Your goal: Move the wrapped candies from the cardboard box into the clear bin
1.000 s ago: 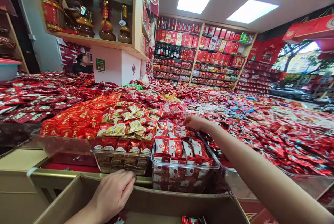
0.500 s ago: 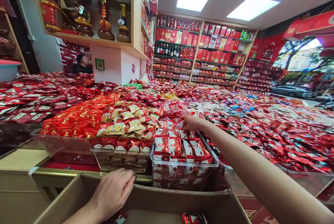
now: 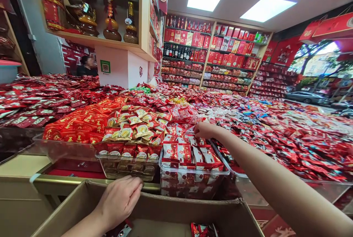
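My right hand (image 3: 204,130) reaches over a transparent plastic bin (image 3: 193,189) packed with red-and-white sweet packets. Its fingertips are bunched among the packets at the bin's far edge, and I cannot tell whether they hold one. My left hand (image 3: 118,198) hangs curled at the far rim of a brown cardboard box (image 3: 179,211), close to the brass counter edge (image 3: 68,180). Its fingers hide anything inside them. A few red packets (image 3: 200,229) lie in the box.
Next to the bin stands a second transparent bin (image 3: 128,167) of gold and red packets. Heaps of red packets (image 3: 289,145) spread far to the right. Behind them, shelves (image 3: 209,53) hold bottles and red boxes. A person (image 3: 86,66) stands at the back left.
My right hand has shifted slightly left over the packets. My left hand stays almost still, and the view has tilted a little.
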{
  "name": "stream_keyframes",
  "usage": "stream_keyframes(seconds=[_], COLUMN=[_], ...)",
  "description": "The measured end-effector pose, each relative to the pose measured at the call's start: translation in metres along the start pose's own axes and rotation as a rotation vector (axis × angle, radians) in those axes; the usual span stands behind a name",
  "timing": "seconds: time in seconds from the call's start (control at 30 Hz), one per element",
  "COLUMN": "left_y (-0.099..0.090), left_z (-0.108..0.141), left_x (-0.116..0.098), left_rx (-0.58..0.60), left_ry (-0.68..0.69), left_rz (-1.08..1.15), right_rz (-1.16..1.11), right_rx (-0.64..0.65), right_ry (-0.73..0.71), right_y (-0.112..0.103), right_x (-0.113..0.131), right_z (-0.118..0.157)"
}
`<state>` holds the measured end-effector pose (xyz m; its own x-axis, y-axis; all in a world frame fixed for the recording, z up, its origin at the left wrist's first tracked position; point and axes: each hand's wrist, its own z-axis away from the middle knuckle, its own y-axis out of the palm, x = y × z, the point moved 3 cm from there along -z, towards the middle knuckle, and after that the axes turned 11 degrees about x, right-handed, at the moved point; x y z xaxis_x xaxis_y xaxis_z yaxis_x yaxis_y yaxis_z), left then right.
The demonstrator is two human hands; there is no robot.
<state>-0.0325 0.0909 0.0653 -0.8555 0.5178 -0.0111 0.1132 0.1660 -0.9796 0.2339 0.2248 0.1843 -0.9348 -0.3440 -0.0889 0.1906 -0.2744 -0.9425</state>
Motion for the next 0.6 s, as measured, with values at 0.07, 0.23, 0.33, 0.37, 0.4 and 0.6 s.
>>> stream_keyframes(seconds=[0.07,0.23,0.33,0.37,0.4,0.6], left_y=[-0.001,-0.002,-0.002,-0.002,-0.003,-0.006], left_z=[0.001,0.000,-0.001,-0.001,-0.001,0.000], left_x=[-0.001,-0.001,-0.001,-0.001,-0.001,-0.002], left_rx=[-0.011,-0.019,-0.016,-0.017,-0.018,-0.043], left_ry=[0.006,0.012,0.011,0.011,0.009,0.019], left_rz=[0.007,0.020,0.021,0.022,0.024,0.035], right_rz=[0.008,0.023,0.035,0.042,0.048,0.071], right_rx=[0.009,-0.024,-0.034,-0.033,-0.031,-0.024], right_ry=[-0.003,-0.015,-0.024,-0.022,-0.019,-0.004], right_y=[0.002,0.000,-0.001,-0.001,-0.001,-0.001], right_x=[0.002,0.006,0.008,0.009,0.010,0.013], right_z=[-0.002,-0.001,0.002,0.003,0.004,0.010])
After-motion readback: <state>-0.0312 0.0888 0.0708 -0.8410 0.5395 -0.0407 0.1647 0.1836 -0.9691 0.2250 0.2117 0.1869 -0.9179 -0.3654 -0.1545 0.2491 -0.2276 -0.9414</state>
